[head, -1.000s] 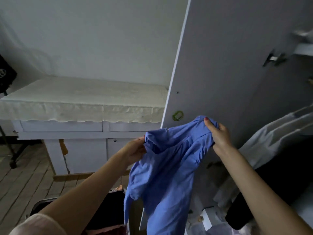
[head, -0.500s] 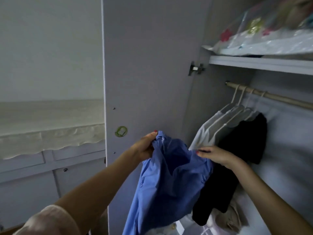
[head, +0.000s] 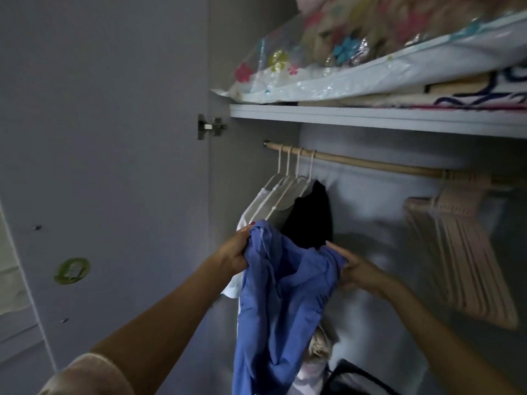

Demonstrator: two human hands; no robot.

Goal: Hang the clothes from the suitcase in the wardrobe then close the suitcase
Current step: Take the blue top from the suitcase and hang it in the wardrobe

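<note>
Holding a blue shirt (head: 285, 295) up before the open wardrobe: left hand (head: 233, 256) and right hand (head: 358, 270) are each pinching its bunched top edge. Fabric is drooping limp, light, likely slippery; better gripping at the shoulders. Spare hangers (head: 456, 243) are waiting on the rail (head: 370, 163).

Dim, greyish light throughout. Open wardrobe door (head: 114, 155) fills left half, plain grey panel, round green sticker (head: 72, 271) low on it, metal hinge (head: 211, 127) at inner edge. White shelf (head: 370, 119) runs across top right, carrying clear plastic storage bag (head: 356, 52) with flowered bedding and folded patterned blanket (head: 462, 95) beneath it. Pale rear wall (head: 376, 201) below shelf. At far left edge, sliver of pale furniture (head: 14, 295), blurred.
</note>
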